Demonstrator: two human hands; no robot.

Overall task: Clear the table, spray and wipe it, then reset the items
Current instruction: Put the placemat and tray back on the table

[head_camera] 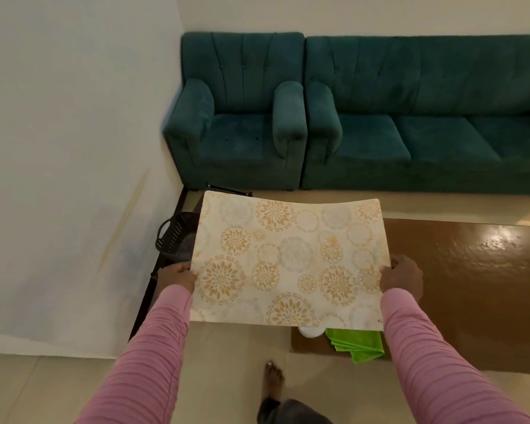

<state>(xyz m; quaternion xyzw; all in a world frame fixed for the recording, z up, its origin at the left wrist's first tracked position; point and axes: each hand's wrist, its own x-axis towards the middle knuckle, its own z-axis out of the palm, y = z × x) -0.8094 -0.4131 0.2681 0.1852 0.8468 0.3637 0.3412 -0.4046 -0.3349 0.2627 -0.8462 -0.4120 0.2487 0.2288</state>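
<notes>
A floral placemat was gripped by both hands, hiding part of the tabletop, green cloth and black basket.

A single wide-angle camera, worn on the person's head, looks forward and steeply down from standing height. Both pink-sleeved arms reach up from the bottom edge, the left hand and right hand close under the lens around a floral placemat that fills the centre. Beyond it the view takes in a glossy brown table at right, a teal armchair and sofa against the far wall, and a bare foot on the tiled floor directly below.
</notes>
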